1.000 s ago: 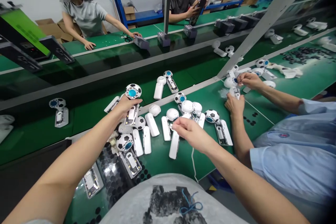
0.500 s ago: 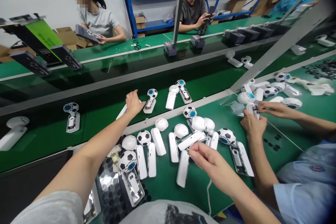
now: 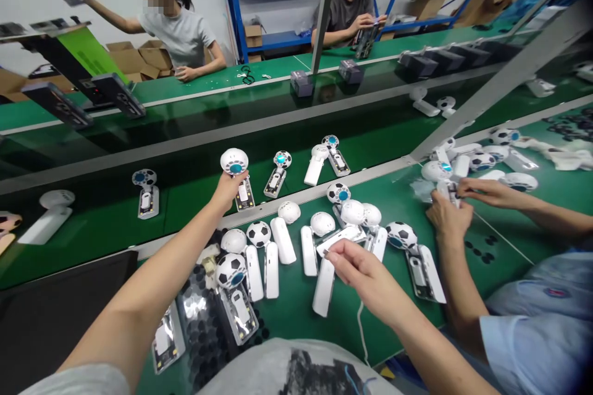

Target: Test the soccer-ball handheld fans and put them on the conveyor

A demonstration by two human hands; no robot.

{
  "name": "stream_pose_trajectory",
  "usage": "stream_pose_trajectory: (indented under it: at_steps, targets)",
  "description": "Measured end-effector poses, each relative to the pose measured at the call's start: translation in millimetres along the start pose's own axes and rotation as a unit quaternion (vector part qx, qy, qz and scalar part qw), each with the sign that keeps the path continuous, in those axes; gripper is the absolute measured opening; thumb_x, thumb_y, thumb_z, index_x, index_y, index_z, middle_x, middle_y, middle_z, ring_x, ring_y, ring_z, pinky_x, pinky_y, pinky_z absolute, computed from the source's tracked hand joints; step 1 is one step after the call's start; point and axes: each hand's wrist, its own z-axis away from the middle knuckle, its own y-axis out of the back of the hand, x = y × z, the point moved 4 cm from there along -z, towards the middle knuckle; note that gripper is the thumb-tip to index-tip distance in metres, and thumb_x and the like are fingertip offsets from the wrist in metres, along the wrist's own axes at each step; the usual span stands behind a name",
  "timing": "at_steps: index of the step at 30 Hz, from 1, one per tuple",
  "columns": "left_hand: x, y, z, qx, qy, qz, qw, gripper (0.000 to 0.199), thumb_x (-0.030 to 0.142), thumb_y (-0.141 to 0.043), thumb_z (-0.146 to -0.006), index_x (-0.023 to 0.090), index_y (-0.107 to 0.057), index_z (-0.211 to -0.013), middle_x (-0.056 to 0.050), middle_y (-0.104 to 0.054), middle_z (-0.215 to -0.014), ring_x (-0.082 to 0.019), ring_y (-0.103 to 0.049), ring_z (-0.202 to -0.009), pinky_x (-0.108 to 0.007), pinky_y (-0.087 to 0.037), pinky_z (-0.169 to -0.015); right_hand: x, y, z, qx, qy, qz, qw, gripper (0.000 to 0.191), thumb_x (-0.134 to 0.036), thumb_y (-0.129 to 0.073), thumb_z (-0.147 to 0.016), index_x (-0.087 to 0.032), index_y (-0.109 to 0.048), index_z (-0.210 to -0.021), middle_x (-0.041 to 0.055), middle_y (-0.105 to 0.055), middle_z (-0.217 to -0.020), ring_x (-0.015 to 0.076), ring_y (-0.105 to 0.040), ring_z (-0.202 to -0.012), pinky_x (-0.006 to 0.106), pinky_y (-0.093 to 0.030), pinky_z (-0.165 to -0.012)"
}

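Here, the left hand [image 3: 226,190] grips a round-headed device [image 3: 234,160]; similar devices [image 3: 323,289] crowd the right hand [image 3: 359,266], pinching a small piece [image 3: 326,253].

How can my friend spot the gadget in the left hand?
Find the long green belt running across the middle of the picture. Over it, the person's left hand grips the gadget, whose round, mostly white head has a blue circle. That hold sets it apart: the football-patterned gadget just to its right lies on the belt.
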Motion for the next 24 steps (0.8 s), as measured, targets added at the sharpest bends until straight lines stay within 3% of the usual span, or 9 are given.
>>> stream_pose_trajectory:
  at_steps: [3, 7, 15, 24]
  targets:
    - [22.2, -8.5, 47.7, -0.022, 0.006, 0.125, 0.992, 0.042, 0.048, -0.058, -0.068, 0.015, -0.056, -0.095, -0.005, -0.062, -0.084, -0.018, -0.06, -0.077, -0.027, -0.047, -0.067, -7.0, -10.7, 1.3, -0.009, 0.022, 0.01, 1.0, 0.02, -0.036, -0.043, -0.087, -0.019, -0.048, -0.077, -0.0065, -0.037, -0.054, 0.0099, -0.033, -0.051, 0.023, -0.028, -0.049]
    - [36.1, -14.2, 112.5, -0.035, 0.069, 0.269, 0.96, 0.052, 0.061, -0.059, -0.063, 0.015, -0.058, -0.088, -0.004, -0.062, -0.074, -0.017, -0.059, -0.07, -0.026, -0.047, -0.064, -26.9, -28.8, 9.6, -0.039, 0.063, 0.031, 0.997, 0.017, -0.032, -0.043, -0.087, -0.019, -0.047, -0.076, -0.0064, -0.042, -0.053, 0.0093, -0.037, -0.049, 0.022, -0.03, -0.049]
    - [51.4, 0.7, 206.2, -0.027, 0.033, 0.198, 0.979, 0.041, 0.045, -0.069, -0.061, 0.017, -0.059, -0.09, -0.001, -0.064, -0.088, -0.016, -0.058, -0.08, -0.026, -0.044, -0.073, -57.5, -56.0, 39.6, -0.112, 0.147, 0.074, 0.98, 0.016, -0.031, -0.042, -0.088, -0.02, -0.046, -0.077, -0.0061, -0.045, -0.053, 0.0092, -0.04, -0.049, 0.022, -0.033, -0.05]
    - [84.9, 23.0, 259.6, -0.076, -0.003, 0.169, 0.983, 0.033, 0.038, -0.068, -0.066, 0.016, -0.063, -0.089, -0.004, -0.066, -0.094, -0.02, -0.058, -0.089, -0.028, -0.044, -0.076, -69.5, -81.2, 73.1, -0.117, 0.173, 0.124, 0.97, 0.017, -0.031, -0.043, -0.086, -0.019, -0.048, -0.075, -0.0055, -0.044, -0.056, 0.0093, -0.038, -0.05, 0.021, -0.031, -0.049]
